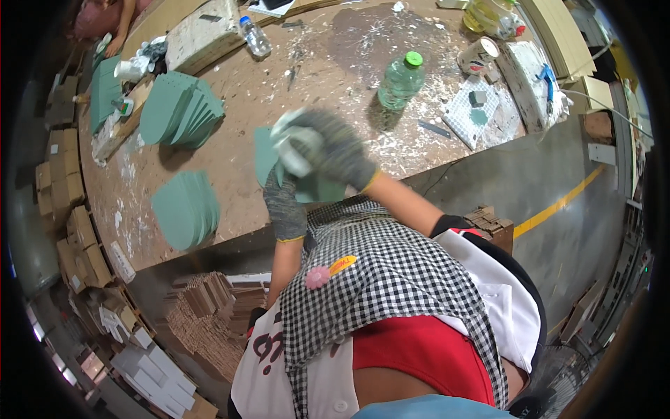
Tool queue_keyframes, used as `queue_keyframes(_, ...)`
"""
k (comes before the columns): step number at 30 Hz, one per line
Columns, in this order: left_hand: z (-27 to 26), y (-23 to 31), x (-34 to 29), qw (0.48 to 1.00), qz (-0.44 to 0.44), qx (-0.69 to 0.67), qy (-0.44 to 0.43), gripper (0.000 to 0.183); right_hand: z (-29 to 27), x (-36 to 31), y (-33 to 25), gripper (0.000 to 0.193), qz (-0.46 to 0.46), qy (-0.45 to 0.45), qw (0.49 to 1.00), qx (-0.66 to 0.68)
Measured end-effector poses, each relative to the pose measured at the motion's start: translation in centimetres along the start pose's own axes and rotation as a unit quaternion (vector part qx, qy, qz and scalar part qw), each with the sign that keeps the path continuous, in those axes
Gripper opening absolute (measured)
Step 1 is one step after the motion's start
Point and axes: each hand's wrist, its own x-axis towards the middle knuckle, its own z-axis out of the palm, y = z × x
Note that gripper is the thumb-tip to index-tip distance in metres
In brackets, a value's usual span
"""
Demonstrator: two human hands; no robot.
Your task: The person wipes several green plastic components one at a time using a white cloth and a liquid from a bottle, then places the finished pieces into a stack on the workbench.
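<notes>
A white cloth (296,155) is bunched in my right hand (333,148), which wears a grey knit glove and is closed round it. Both are smeared by motion. Under them lies a thin green panel (262,150), its near part showing by the table's front edge. My left hand (285,208), gloved the same way, grips this panel at its near side; its fingers are partly hidden behind the cloth. To the left rest a fanned stack of green panels (183,209) and, farther back, another fanned stack (174,108).
The worktable (244,77) is stained with white residue. A green bottle (402,82) stands right of my hands, near a paper cup (479,56) and a white grid-marked pad (466,115). A small clear bottle (255,38) lies farther back. Another person's arm (124,28) shows far left.
</notes>
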Motion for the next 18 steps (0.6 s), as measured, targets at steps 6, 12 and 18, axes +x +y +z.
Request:
queue_keyframes(6,0.7,4.1,-0.9,0.883,-0.281,-0.375,0.038,0.041,-0.6,-2.3,2.9,0.040,0.342,-0.154,0.915,0.146)
queue_keyframes(12,-1.6,2.1,0.2,0.899,-0.299,-0.208,-0.244,0.043,-2.6,-1.1,2.1,0.029,0.018,-0.178,0.982,-0.062)
queue_keyframes(18,-0.5,4.9,0.0,0.969,-0.193,-0.057,-0.145,0.046,-1.8,-1.7,3.7,0.030,-0.087,-0.061,0.994,-0.024)
